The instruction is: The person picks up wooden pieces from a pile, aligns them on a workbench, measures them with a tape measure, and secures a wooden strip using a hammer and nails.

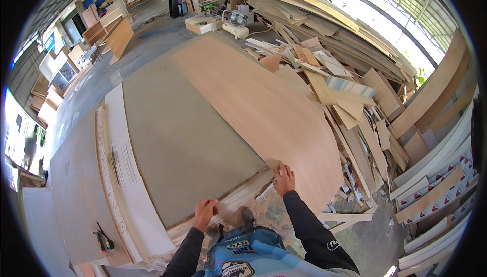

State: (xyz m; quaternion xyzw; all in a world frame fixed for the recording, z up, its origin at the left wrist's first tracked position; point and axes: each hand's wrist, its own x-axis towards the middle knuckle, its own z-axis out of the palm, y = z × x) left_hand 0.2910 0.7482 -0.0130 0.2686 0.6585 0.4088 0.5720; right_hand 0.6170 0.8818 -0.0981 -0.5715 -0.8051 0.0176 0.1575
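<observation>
A long tan wood sheet (243, 89) lies over the right part of a wide grey-green board (182, 129). My right hand (285, 179) is at the sheet's near left edge, its fingers bent and closed on that edge. At the board's near edge, my left hand (205, 213) is closed with curled fingers. Whatever it may pinch is too small to make out. Between my hands runs a pale wooden edge (236, 196) along the front of the board.
Left of the board lie a white sheet (137, 175), a narrow strip (104, 160), and scissors (105, 236) beside an orange-handled tool (99, 241). Wood offcuts (350, 99) pile up at the right. An air compressor (236, 25) and a leaning panel (119, 38) stand farther back.
</observation>
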